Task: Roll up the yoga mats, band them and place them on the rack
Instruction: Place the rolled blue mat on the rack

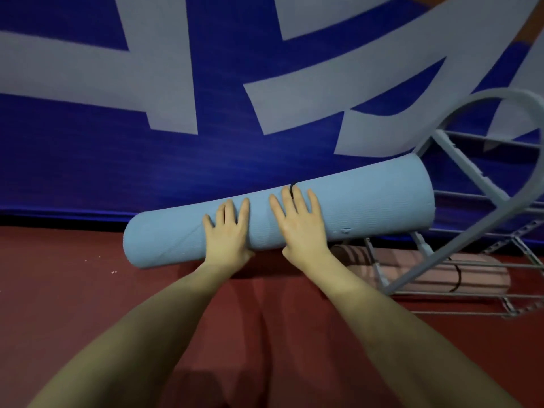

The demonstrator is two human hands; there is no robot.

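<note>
Forearms: two bare arms reach from the bottom edge up to the roll.
Left hand: fingers straight and slightly spread, palm pressed flat on the middle of the blue mat.
Right hand: fingers straight and spread, laid flat on the roll just beside the left hand, fingertips at the band.
Blue mat: pale blue, rolled into a tight, ribbed cylinder, slanting up to the right; its right end meets the rack's front frame, its left end is over the floor. Whether it rests on the rack or is only held there is hard to tell.
Band: thin black loop round the roll; only a short piece shows above the right fingers.
Floor: dark red, with a few small white specks.
Wall: deep blue with large pale grey lettering.
Rack: grey metal frame with a curved end and thin cross rods, at the right edge.
Pink mat: rolled, black-banded, lying low inside the rack, partly hidden behind its bars.
</note>
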